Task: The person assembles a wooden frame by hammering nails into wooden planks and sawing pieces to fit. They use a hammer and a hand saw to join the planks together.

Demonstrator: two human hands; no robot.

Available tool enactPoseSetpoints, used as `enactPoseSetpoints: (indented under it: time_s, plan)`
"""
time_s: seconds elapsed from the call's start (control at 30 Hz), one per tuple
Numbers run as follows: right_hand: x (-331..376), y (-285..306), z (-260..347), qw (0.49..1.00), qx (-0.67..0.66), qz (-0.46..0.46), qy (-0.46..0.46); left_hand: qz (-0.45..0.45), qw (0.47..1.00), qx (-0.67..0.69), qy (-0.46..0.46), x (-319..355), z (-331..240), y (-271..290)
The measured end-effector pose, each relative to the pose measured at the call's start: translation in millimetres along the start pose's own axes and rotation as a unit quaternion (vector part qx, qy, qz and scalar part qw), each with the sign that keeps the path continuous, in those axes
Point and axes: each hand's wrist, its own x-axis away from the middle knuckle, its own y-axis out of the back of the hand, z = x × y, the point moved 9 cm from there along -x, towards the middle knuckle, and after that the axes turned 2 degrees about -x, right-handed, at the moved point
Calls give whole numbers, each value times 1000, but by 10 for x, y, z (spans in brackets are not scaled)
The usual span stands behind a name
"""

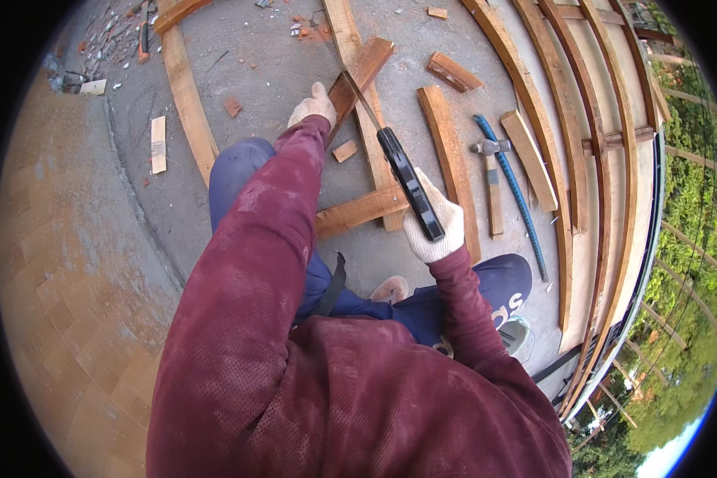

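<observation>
Block (367,65) lies ahead of both hands across a plank (344,28), its long axis running near-left to far-right, with the blade of the saw (409,182) crossing it from the near right. Left hand (311,107), the nearer, rests against its left side, finger closure unclear; right hand (438,223) grips the saw's black handle.

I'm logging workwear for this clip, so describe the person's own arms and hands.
The left hand and right hand both wear off-white, knit-looking gloves. Long maroon sleeves cover both arms down to the gloves. The fabric has a fine, mesh-like texture and is marked with pale, dusty patches, plainest on the left arm. No cables show on either arm.
</observation>
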Motion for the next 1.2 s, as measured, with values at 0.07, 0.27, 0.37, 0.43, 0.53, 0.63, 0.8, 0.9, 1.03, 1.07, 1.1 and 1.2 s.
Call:
enactPoseSetpoints:
  time_s: [0.07, 0.27, 0.37, 0.43, 0.53, 0.63, 0.8, 0.9, 1.03, 1.07, 1.1, 1.2]
  plan:
    - [463, 156, 243, 998, 55, -12, -15, -2, 1000, 9, -3, -89, 29, 110]
    - [476, 228, 94, 996, 88, -16, -21, 1, 1000, 7, 15, 55, -27, 100]
    - [-257, 32, -97, 1000, 6, -9, 18, 5, 1000, 10, -1, 69, -123, 88]
    - [-288, 8, -84, 998, 15, -28, 45, -6, 1000, -3, 1, 82, -136, 134]
    - [312, 121, 203, 999, 50, -16, 7, -4, 1000, 27, 7, -110, 88, 95]
    - [938, 321, 336, 987, 146, -23, -64, 10, 1000, 15, 11, 102, 7, 100]
    - [-11, 59, -71, 998, 50, -27, 19, 8, 1000, 21, -9, -98, -19, -2]
    - [-344, -63, -19, 996, 44, -31, 68, -7, 1000, 23, 6, 5, -136, 137]
    - [330, 135, 255, 995, 95, -13, 11, -1, 1000, 31, -2, -37, -45, 165]
    - [603, 235, 284, 992, 126, 7, -20, -3, 1000, 18, 3, -49, 51, 129]
    - [807, 332, 367, 990, 138, 8, -39, -2, 1000, 15, 15, 48, -8, 137]
    - [731, 364, 328, 982, 183, -3, -37, 20, 1000, 17, 9, 59, -21, 106]
